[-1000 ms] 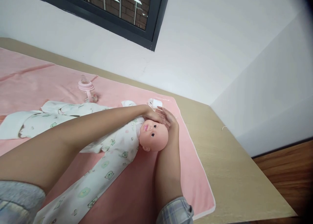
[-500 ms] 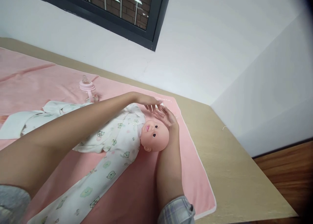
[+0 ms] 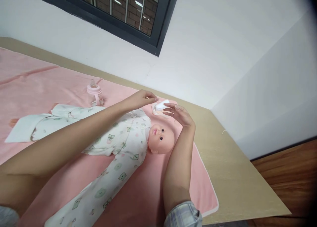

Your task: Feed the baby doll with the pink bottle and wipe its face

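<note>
A baby doll (image 3: pixel 159 139) in a white printed onesie (image 3: pixel 119 144) lies on its back on a pink towel (image 3: pixel 138 194). Past its head, near the towel's far corner, sits a small white item (image 3: pixel 161 105). My left hand (image 3: pixel 141 99) reaches across the doll, its fingertips drawn together at the white item's left edge. My right hand (image 3: pixel 180 116) hovers just right of that item and above the doll's head, fingers apart and holding nothing.
A pink baby bottle (image 3: pixel 95 92) stands on the towel behind the doll. White printed baby clothes (image 3: pixel 37 126) lie to the left. The towel covers a beige tabletop (image 3: pixel 237 174) set against a white wall; the table's right edge drops to a wooden floor.
Both hands have left the doll's head and moved up to the small white item beyond it. The doll's head now lies uncovered on the towel.
</note>
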Action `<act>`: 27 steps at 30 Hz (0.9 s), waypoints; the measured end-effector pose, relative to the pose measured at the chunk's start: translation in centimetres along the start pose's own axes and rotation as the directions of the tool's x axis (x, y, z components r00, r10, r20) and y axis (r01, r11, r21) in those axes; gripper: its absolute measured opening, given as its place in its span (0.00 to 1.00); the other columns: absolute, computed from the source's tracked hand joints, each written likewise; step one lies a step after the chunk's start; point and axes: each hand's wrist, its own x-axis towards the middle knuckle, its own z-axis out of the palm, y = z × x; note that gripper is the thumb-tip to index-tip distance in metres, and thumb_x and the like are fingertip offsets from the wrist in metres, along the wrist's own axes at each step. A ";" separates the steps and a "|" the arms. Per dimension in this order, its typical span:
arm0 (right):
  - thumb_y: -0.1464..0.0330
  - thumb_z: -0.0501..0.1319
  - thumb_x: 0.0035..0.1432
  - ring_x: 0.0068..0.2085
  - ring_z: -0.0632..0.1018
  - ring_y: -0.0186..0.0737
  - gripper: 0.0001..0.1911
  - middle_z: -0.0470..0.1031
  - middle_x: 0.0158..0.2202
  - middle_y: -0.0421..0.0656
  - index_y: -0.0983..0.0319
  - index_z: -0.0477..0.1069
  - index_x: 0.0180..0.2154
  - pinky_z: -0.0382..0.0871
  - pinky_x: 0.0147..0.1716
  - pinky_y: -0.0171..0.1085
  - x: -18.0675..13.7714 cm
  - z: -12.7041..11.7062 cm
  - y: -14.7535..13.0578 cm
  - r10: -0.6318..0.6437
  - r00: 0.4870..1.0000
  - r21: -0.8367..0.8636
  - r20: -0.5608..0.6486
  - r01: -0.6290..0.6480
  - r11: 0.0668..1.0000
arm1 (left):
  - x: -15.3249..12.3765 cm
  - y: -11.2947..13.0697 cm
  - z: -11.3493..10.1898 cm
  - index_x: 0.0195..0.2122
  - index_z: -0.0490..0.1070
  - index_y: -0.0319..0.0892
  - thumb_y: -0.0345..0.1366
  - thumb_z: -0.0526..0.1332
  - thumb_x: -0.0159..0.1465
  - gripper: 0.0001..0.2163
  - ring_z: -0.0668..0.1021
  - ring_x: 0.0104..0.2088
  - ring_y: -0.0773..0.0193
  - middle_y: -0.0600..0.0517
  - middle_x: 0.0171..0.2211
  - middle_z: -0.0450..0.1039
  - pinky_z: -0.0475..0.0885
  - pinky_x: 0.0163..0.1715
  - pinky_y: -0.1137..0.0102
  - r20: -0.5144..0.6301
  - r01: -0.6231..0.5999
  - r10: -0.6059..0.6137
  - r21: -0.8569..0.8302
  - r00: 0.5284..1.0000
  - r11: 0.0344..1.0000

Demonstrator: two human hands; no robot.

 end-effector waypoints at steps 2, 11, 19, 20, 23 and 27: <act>0.52 0.61 0.58 0.53 0.76 0.46 0.20 0.73 0.56 0.44 0.55 0.76 0.47 0.67 0.58 0.50 0.2 1.1 -1.4 0.005 0.998 -0.072 0.063 -0.001 0.997 | -1.2 0.4 0.0 0.41 0.78 0.40 0.49 0.61 0.62 0.17 0.77 0.45 0.55 0.48 0.43 0.79 0.68 0.48 0.66 0.018 -0.017 0.018 -0.058 1.000 0.998; 0.57 0.59 0.61 0.61 0.69 0.47 0.22 0.65 0.63 0.42 0.50 0.68 0.57 0.63 0.60 0.51 1.0 4.4 -3.9 0.015 0.951 -0.215 0.308 0.054 0.975 | -4.6 1.2 0.1 0.46 0.76 0.39 0.45 0.68 0.58 0.19 0.79 0.44 0.54 0.46 0.46 0.78 0.73 0.43 0.69 -0.103 -0.032 0.000 -0.307 0.995 0.951; 0.54 0.61 0.59 0.51 0.77 0.44 0.19 0.72 0.55 0.45 0.54 0.74 0.49 0.71 0.52 0.47 -0.5 3.9 -4.8 -0.031 0.984 -0.216 0.173 0.068 0.974 | -5.2 0.4 -0.4 0.41 0.73 0.38 0.45 0.70 0.55 0.19 0.79 0.33 0.58 0.48 0.33 0.78 0.69 0.27 0.73 -0.146 0.068 -0.126 -0.348 0.981 0.935; 0.54 0.60 0.60 0.47 0.79 0.42 0.17 0.74 0.52 0.44 0.55 0.76 0.46 0.72 0.50 0.45 -0.7 3.9 -5.0 -0.048 0.994 -0.241 0.095 0.070 0.968 | -5.2 0.4 -0.5 0.42 0.73 0.38 0.45 0.70 0.55 0.18 0.79 0.33 0.59 0.48 0.33 0.78 0.68 0.27 0.73 -0.122 0.071 -0.118 -0.335 0.985 0.940; 0.57 0.60 0.60 0.42 0.78 0.37 0.13 0.76 0.48 0.43 0.56 0.76 0.42 0.73 0.46 0.41 -0.7 4.6 -5.7 -0.068 0.994 -0.376 -0.087 0.030 0.926 | -5.3 0.6 -0.8 0.42 0.74 0.38 0.43 0.68 0.56 0.16 0.79 0.36 0.59 0.48 0.37 0.78 0.71 0.31 0.72 -0.054 0.039 -0.058 -0.298 0.997 0.954; 0.62 0.65 0.56 0.46 0.75 0.39 0.14 0.75 0.45 0.42 0.57 0.72 0.44 0.70 0.49 0.42 0.0 6.7 -6.4 0.002 0.995 -0.490 -0.099 -0.051 0.870 | -5.5 1.2 -0.7 0.42 0.75 0.39 0.40 0.67 0.56 0.15 0.78 0.38 0.59 0.49 0.40 0.77 0.71 0.35 0.71 -0.014 -0.006 0.004 -0.171 1.000 0.985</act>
